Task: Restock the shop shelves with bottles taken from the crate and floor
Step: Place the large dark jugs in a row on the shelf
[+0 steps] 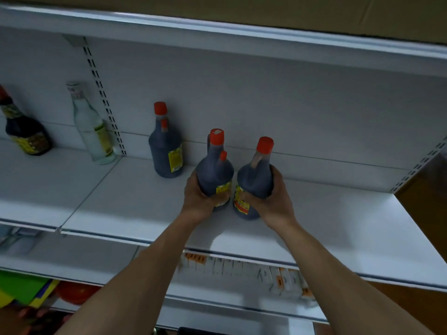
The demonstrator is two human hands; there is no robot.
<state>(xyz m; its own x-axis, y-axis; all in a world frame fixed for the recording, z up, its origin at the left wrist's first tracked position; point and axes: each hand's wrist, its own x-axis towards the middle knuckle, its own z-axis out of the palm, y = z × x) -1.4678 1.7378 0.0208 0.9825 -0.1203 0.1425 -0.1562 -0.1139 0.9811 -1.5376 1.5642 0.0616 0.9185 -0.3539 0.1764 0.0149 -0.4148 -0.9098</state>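
Two dark sauce bottles with red caps and yellow labels stand side by side on the white shelf (pixel 338 228). My left hand (pixel 197 201) grips the left bottle (pixel 214 172) around its lower body. Around the right bottle (pixel 256 180), my right hand (pixel 275 199) curls in the same way. The two bottles almost touch each other. A third bottle of the same kind (pixel 165 151) stands alone farther back and to the left, near the shelf's back wall.
On the neighbouring shelf section to the left stand a clear glass bottle (pixel 93 126) and a dark round bottle (pixel 26 131). A slotted upright (pixel 106 102) divides the sections. Small boxes (pixel 242 267) line the shelf below. An upper shelf (pixel 217 32) overhangs.
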